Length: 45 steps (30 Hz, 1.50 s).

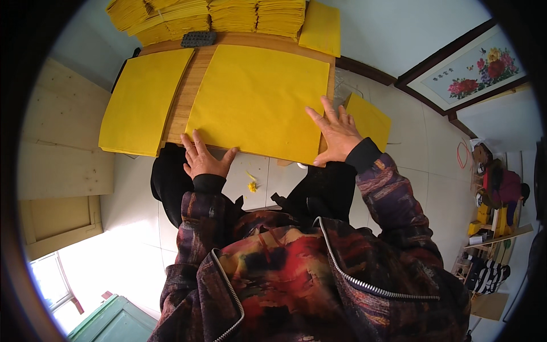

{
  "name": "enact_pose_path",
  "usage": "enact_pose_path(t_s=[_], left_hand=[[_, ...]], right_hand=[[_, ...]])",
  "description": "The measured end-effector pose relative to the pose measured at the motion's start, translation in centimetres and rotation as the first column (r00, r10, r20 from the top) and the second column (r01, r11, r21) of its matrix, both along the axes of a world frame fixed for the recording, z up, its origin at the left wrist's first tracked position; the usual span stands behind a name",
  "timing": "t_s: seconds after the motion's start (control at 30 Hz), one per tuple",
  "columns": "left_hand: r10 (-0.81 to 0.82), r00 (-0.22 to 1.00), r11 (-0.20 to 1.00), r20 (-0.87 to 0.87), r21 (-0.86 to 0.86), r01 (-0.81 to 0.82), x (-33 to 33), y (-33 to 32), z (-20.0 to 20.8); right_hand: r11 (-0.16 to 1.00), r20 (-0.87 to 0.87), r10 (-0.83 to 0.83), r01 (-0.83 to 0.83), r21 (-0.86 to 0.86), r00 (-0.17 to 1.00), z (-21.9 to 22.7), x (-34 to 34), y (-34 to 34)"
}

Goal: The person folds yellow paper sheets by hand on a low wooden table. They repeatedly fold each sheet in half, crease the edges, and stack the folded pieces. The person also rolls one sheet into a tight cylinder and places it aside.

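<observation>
Head view, as monitored from my remote station: a broad yellow sheet [262,102] lies on a wooden table [181,111], directly before the wearer. I see the left hand [206,162] with fingers spread, fingertips at the sheet's near left corner. The right hand [341,135] is splayed at its right edge, thumb by the near right corner; neither hand is closed around anything. I cannot tell whether the sheet is one layer or several. Left of it sits a flat yellow stack [145,102]; beyond stand piles of folded yellow material [250,17], a dark grey textured block [198,39] just before them.
</observation>
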<state>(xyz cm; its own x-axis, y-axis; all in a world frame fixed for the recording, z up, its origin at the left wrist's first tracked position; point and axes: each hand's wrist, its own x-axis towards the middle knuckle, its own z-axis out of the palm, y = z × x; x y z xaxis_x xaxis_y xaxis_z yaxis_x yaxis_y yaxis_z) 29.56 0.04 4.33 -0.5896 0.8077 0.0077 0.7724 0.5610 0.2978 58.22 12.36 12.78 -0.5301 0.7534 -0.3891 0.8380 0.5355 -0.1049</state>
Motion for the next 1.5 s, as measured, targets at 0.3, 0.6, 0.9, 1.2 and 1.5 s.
enact_pose_path(t_s=[0.3, 0.6, 0.9, 1.2, 1.5], left_hand=[[0.010, 0.999, 1.000, 0.051, 0.028, -0.012, 0.0, 0.0, -0.3], [0.022, 0.995, 1.000, 0.095, -0.015, -0.021, 0.1, 0.0, 0.3], [0.002, 0.994, 1.000, 0.109, 0.026, -0.005, -0.2, -0.2, -0.4], [0.001, 0.998, 1.000, 0.070, 0.004, -0.001, -0.1, -0.3, -0.2], [-0.015, 0.994, 0.998, 0.109, 0.061, 0.008, -0.3, -0.2, -0.3]], right_hand=[[0.999, 0.045, 0.020, -0.021, 0.027, 0.999, -0.3, -0.6, 0.1], [1.000, 0.077, -0.013, 0.014, -0.015, 0.997, -0.8, -0.6, 0.7], [0.998, 0.077, -0.045, 0.048, -0.030, 0.996, -1.2, -0.5, 1.0], [0.990, 0.126, -0.045, 0.060, -0.125, 0.991, -1.0, -0.7, 1.5], [0.995, -0.026, -0.044, 0.041, -0.090, 0.999, -1.7, 0.2, 1.9]])
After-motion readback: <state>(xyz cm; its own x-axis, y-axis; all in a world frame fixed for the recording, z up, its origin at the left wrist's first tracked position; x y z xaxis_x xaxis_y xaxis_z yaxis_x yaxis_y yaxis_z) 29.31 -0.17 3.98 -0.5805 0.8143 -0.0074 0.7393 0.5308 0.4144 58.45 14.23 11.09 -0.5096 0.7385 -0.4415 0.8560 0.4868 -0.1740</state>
